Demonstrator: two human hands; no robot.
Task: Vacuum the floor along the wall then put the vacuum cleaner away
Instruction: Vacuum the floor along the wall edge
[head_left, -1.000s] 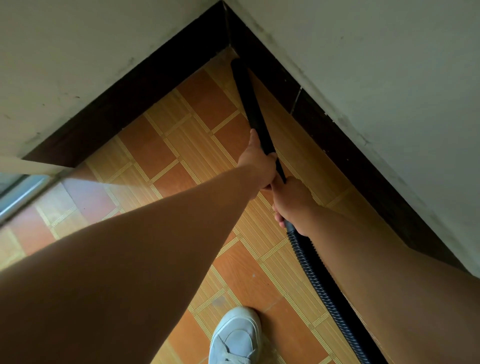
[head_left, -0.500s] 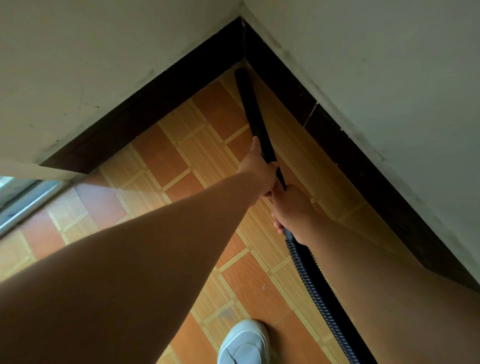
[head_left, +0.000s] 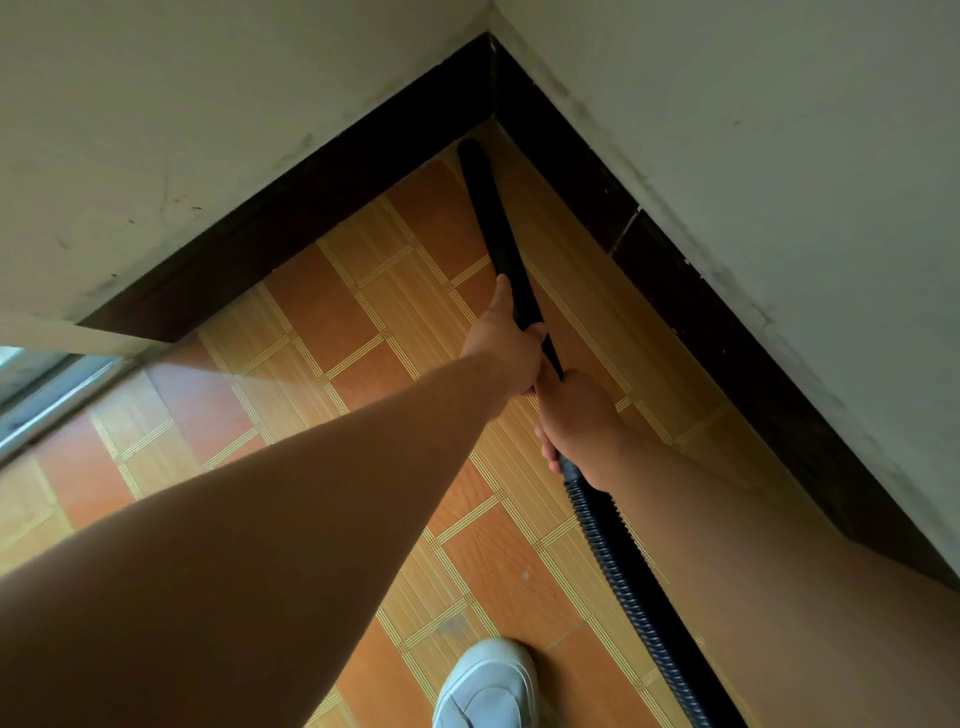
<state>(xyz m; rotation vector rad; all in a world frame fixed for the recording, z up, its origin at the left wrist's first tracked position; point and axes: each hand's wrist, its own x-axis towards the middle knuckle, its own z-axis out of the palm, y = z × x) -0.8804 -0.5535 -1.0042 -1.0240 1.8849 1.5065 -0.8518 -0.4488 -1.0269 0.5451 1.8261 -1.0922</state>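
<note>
A black vacuum wand (head_left: 491, 218) slants across the tiled floor, its tip close to the corner where two dark baseboards meet. My left hand (head_left: 506, 348) grips the wand partway up, thumb lying along it. Just behind it, my right hand (head_left: 576, 415) holds the wand's lower end where the ribbed black hose (head_left: 618, 561) joins. The hose trails back toward the bottom of the view along the right wall. The vacuum's body is out of sight.
Orange and yellow patterned floor tiles (head_left: 363, 332) fill the corner. Dark baseboard (head_left: 691, 291) runs under white walls on both sides. My white shoe (head_left: 485, 686) stands at the bottom. A metal door track (head_left: 47, 410) lies at the left edge.
The view has tilted up slightly, so the corner and wand sit lower in the picture. Both hands keep the same grip and the wand tip stays near the corner.
</note>
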